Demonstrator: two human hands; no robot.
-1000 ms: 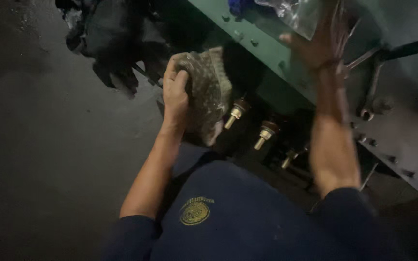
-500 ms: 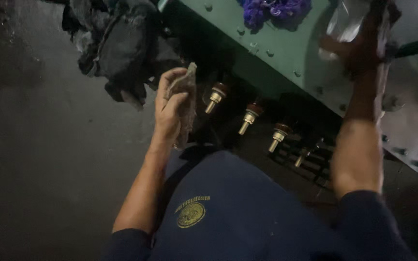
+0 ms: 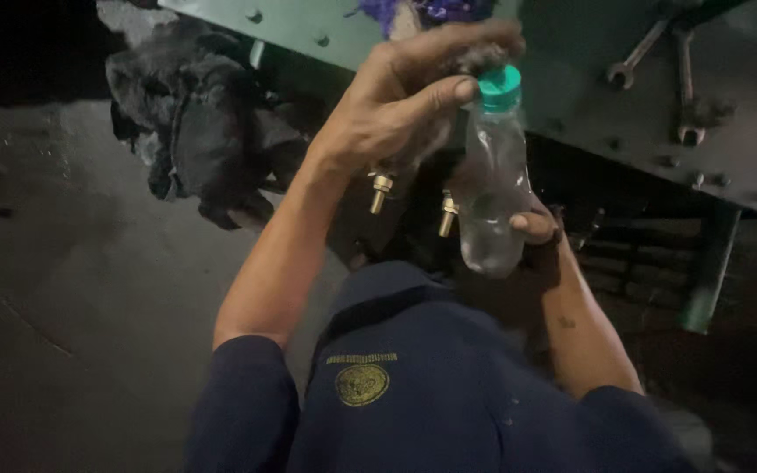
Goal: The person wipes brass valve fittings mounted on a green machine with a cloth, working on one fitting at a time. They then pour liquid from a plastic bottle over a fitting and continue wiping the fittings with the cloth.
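While gripping: fingers [image 3: 449, 92] around bottle cap [image 3: 499, 88]

A left hand [image 3: 396, 105] grips the green cap [image 3: 499, 88] of a clear plastic bottle [image 3: 491, 193], held from below by the right hand [image 3: 536, 232]. Just beneath the left fingers [image 3: 449, 92], two brass bolts [image 3: 380, 191] jut down, crowding that gap. Behind and above the fingers runs a green metal machine edge [image 3: 571, 96] with spanners [image 3: 633, 61] lying on it. Left of the fingers hangs a heap of dark rags [image 3: 194, 140]. Farther left and below, the dark floor [image 3: 72, 307] lies open.
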